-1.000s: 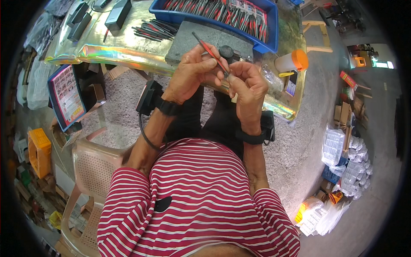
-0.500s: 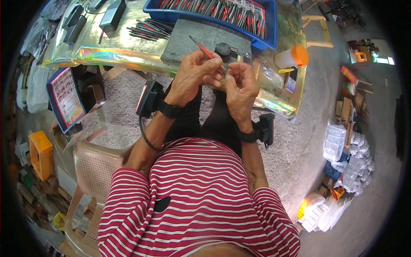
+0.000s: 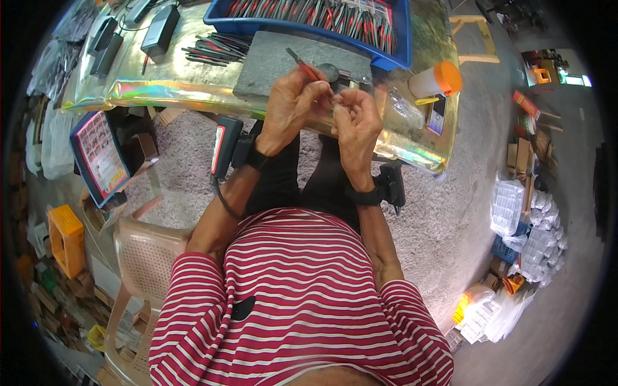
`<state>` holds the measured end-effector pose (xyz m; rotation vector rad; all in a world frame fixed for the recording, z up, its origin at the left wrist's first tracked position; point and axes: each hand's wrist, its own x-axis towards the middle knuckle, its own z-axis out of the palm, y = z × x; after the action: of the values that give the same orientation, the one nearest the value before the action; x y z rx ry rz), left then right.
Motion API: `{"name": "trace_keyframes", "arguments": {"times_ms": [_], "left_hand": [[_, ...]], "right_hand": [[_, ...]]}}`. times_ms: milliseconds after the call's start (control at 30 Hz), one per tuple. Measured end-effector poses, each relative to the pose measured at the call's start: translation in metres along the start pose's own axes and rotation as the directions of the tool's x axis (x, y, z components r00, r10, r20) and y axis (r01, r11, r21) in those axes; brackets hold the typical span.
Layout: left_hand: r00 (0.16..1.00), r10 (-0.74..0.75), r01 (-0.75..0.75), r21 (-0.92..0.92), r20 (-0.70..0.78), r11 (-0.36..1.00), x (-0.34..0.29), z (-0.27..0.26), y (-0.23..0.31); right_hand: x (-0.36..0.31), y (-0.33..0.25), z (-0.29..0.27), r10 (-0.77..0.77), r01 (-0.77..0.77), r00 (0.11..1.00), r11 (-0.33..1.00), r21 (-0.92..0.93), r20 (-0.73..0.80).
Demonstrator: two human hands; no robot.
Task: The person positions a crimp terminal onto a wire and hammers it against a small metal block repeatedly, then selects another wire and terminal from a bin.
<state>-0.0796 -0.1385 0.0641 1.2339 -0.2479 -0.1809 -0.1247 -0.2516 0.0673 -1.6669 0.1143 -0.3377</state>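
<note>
At the far left of the table (image 3: 174, 90), a grey box (image 3: 159, 32) stands near a loose pile of dark and red sticks (image 3: 215, 49). The pile lies unbound, so a stray sleeve or elbow could probably scatter it. Below, a cable (image 3: 221, 196) runs from the device (image 3: 225, 145) strapped at the left wrist along the forearm; if it caught on something, it could tug that hand.

The left hand (image 3: 286, 109) has thumb and fingers closed around a slim red-and-black stick (image 3: 302, 67), which slants up and leftward in front of a grey slab (image 3: 264, 64). Its grip looks light, so a twist or pull from the other side could make the stick slip. A black round knob (image 3: 329, 72) sits close behind the fingers and might be knocked.

The right hand (image 3: 357, 119) has its fingertips drawn together near the stick's lower end; whether that grip holds anything I cannot tell. Both hands are at the table's near edge, so a dropped piece could fall to the floor. Rightward, past the blue tray (image 3: 391, 61), crumpled clear plastic (image 3: 404, 109) could hide small parts, and an outward elbow could tip the orange-lidded jar (image 3: 425, 82).
</note>
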Motion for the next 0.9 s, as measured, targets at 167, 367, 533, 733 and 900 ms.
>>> {"name": "trace_keyframes", "arguments": {"times_ms": [167,367,533,733,900], "left_hand": [[0.994,0.092,-0.079,0.209,-0.052,0.975,0.012,0.001,-0.005],[0.983,0.159,-0.131,0.252,-0.095,0.959,0.032,0.006,-0.009],[0.987,0.155,-0.128,0.353,-0.048,0.927,0.039,0.001,-0.019],[0.989,0.147,-0.123,0.421,-0.024,0.899,0.042,0.000,-0.025],[0.985,0.162,-0.124,0.407,-0.060,0.905,0.043,0.001,-0.025]], "right_hand": [[0.007,0.000,0.000,0.046,-0.050,0.998,0.995,0.087,0.043],[0.009,0.003,-0.021,0.095,-0.094,0.995,0.989,0.118,0.001],[0.003,0.015,-0.048,0.143,-0.137,0.987,0.987,0.086,-0.075],[-0.013,0.031,-0.058,0.297,-0.302,0.951,0.951,-0.062,-0.089],[-0.018,0.045,-0.058,0.334,-0.331,0.943,0.938,-0.104,0.012]]}}
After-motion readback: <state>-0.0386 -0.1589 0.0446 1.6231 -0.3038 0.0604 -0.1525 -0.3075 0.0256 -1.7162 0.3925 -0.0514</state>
